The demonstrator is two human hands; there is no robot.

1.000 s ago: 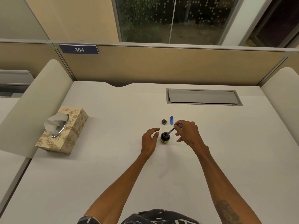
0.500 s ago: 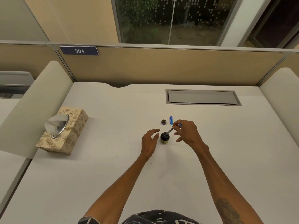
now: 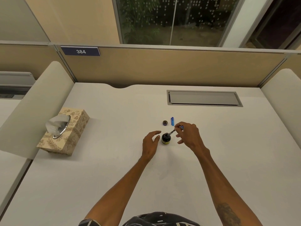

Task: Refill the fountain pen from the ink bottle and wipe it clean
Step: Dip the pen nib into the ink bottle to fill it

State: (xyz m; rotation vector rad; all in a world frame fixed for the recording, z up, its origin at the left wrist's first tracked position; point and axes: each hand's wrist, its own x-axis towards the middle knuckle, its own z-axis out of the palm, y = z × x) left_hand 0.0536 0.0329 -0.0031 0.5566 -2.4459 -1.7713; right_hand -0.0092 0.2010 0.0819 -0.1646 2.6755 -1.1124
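Note:
A small dark ink bottle with a yellow-green label stands uncapped on the white desk. My right hand pinches the upper end of the fountain pen, which slants down to the left with its tip in the bottle's mouth. My left hand hovers just left of the bottle, fingers loosely spread, a small gap between them and the glass. Behind the bottle lie its round cap and the blue pen cap.
A patterned tissue box with a tissue sticking out stands at the left of the desk. A grey cable hatch is set in the desk at the back right. Partition walls close off the back and both sides.
Hardly anything differs: the pen stays dipped in the bottle, and both hands keep their places.

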